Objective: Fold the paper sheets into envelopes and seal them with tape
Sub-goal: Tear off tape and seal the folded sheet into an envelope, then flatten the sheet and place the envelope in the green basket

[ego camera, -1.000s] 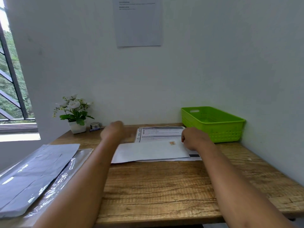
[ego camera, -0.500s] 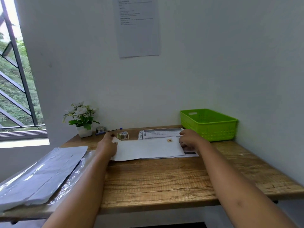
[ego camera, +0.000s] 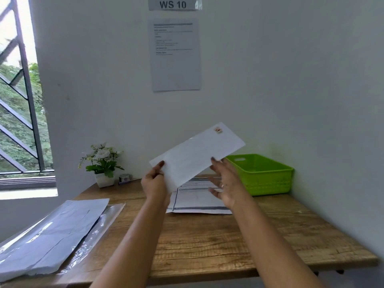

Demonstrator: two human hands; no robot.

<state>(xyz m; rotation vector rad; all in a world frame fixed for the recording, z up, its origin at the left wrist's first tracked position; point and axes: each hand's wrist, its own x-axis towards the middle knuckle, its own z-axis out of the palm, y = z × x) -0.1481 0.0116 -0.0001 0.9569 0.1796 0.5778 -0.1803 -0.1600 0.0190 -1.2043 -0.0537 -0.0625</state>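
Left hand (ego camera: 154,183) pinches the lower-left corner of the folded white envelope (ego camera: 197,154), right hand (ego camera: 225,183) open with fingers spread, fingertips at its lower edge; envelope held tilted in the air above a printed sheet (ego camera: 199,201) on the wooden surface (ego camera: 207,246), near a green basket (ego camera: 261,175).

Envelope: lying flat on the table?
No, the envelope is tilted in the air above the printed sheet, with its lower corner pinched by the left hand.
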